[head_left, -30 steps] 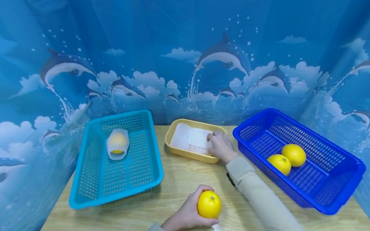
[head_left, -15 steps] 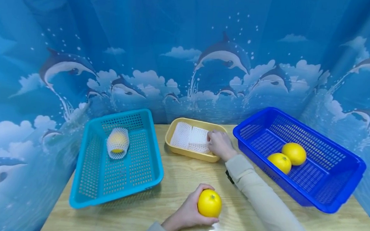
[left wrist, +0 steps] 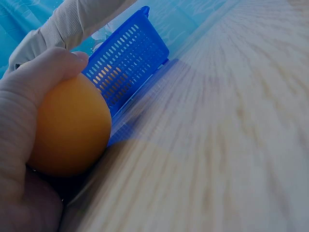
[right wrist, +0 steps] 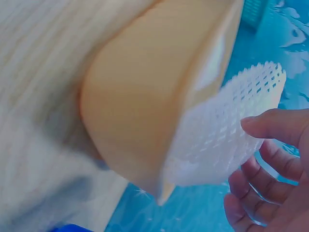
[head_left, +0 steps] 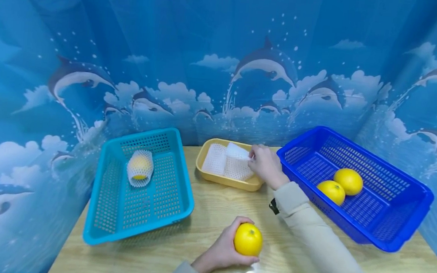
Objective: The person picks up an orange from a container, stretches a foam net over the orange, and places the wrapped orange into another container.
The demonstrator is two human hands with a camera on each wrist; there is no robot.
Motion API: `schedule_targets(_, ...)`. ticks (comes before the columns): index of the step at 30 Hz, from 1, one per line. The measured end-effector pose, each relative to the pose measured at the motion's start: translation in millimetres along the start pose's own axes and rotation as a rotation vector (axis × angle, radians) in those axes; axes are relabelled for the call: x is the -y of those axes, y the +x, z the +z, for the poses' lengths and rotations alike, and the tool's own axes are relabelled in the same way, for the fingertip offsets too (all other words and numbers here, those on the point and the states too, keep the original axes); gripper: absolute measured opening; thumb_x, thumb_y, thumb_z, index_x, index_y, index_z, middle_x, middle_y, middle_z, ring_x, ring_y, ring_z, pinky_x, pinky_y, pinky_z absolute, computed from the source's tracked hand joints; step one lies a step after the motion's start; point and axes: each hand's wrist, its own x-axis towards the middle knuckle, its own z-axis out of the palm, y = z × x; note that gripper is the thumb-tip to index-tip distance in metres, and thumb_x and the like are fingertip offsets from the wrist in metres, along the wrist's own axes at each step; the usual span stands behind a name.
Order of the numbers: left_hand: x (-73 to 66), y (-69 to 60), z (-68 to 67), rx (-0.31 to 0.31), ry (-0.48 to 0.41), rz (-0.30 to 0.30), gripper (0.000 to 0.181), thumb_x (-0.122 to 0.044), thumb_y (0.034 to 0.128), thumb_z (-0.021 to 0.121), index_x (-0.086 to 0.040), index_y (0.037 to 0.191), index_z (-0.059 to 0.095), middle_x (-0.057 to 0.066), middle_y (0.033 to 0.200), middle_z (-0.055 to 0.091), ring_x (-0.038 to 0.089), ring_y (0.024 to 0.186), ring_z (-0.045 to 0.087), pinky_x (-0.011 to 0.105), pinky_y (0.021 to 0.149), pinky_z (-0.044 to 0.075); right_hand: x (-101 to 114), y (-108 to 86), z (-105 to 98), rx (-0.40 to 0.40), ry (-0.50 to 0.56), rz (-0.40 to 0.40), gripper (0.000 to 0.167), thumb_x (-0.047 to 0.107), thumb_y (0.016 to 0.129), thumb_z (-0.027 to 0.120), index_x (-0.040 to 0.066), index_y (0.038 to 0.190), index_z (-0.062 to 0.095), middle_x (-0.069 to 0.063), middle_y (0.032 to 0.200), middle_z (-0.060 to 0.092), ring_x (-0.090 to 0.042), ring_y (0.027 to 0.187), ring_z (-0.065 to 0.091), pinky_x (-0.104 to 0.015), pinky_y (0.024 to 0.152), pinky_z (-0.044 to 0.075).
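Observation:
My left hand [head_left: 229, 248] curls round a yellow orange-like fruit [head_left: 248, 239] at the front middle of the table; in the left wrist view the thumb lies over the fruit [left wrist: 72, 128]. At the small tan tray [head_left: 208, 178], my right hand [head_left: 267, 164] pinches a white foam net sleeve [head_left: 238, 150] by its right end. The right wrist view shows this sleeve [right wrist: 227, 130] between thumb and fingers, lifted partly over the tray's rim [right wrist: 174, 111]. Other white net sleeves [head_left: 215, 158] lie flat in the tray.
A teal basket [head_left: 136, 228] on the left holds one fruit in a net sleeve [head_left: 139, 168]. On the right, a blue basket [head_left: 381, 207] holds two bare yellow fruits [head_left: 347, 182]. A dolphin-printed curtain [head_left: 209, 47] hangs behind the wooden table [head_left: 221, 208].
My right hand has risen slightly and moved right, lifting the end of a net sleeve off the others in the tray. The left hand and its fruit stay in place.

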Motion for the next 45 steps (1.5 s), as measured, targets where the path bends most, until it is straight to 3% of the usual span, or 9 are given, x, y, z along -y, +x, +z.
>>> schedule_targets(6, -0.1, 0.5, 0.5, -0.005, -0.011, -0.003, 0.080, -0.022, 0.0699, 0.090, -0.017, 0.135, 0.044, -0.007, 0.122, 0.060, 0.012, 0.103, 0.061, 0.030, 0.090, 0.049, 4, -5.5, -16, -0.044, 0.092, -0.003, 0.011, 0.012, 0.086, 0.072, 0.009, 0.087, 0.062, -0.007, 0.087, 0.061, -0.023, 0.076, 0.057, -0.035, 0.061, 0.047)
schedule_targets(15, 2.6, -0.5, 1.6, -0.011, -0.006, 0.041, 0.079, -0.020, 0.0697, 0.090, -0.013, 0.134, 0.044, -0.004, 0.121, 0.060, 0.012, 0.102, 0.061, 0.030, 0.089, 0.051, 1, -19.5, -30, -0.112, 0.338, -0.005, 0.011, 0.012, 0.087, 0.073, 0.007, 0.091, 0.064, -0.009, 0.088, 0.064, -0.023, 0.076, 0.057, -0.035, 0.066, 0.048)
schedule_targets(25, 1.7, -0.8, 1.9, -0.012, -0.002, 0.027, 0.080, -0.021, 0.0691, 0.090, -0.014, 0.134, 0.044, -0.006, 0.120, 0.060, 0.012, 0.101, 0.062, 0.030, 0.088, 0.051, 8, -36.7, -42, -0.180, 0.423, -0.015, 0.011, 0.012, 0.087, 0.073, 0.007, 0.090, 0.064, -0.007, 0.084, 0.064, -0.021, 0.076, 0.058, -0.035, 0.068, 0.050)
schedule_targets(32, 0.2, 0.1, 1.0, -0.006, 0.005, 0.019, 0.080, -0.022, 0.0706, 0.089, -0.015, 0.135, 0.043, -0.006, 0.121, 0.059, 0.012, 0.102, 0.061, 0.030, 0.089, 0.050, 14, -59.5, -49, -0.217, 0.523, 0.008, 0.012, 0.014, 0.089, 0.073, 0.008, 0.092, 0.063, -0.007, 0.086, 0.064, -0.020, 0.078, 0.059, -0.033, 0.067, 0.052)
schedule_targets(45, 6.9, -0.9, 2.6, -0.032, -0.004, 0.103, 0.075, -0.021, 0.0744, 0.088, -0.012, 0.137, 0.047, -0.001, 0.124, 0.060, 0.012, 0.103, 0.061, 0.031, 0.087, 0.051, 24, -101.4, -42, -0.282, 0.598, -0.029, 0.012, 0.010, 0.086, 0.076, 0.009, 0.090, 0.065, -0.002, 0.082, 0.064, -0.017, 0.076, 0.059, -0.027, 0.067, 0.052)
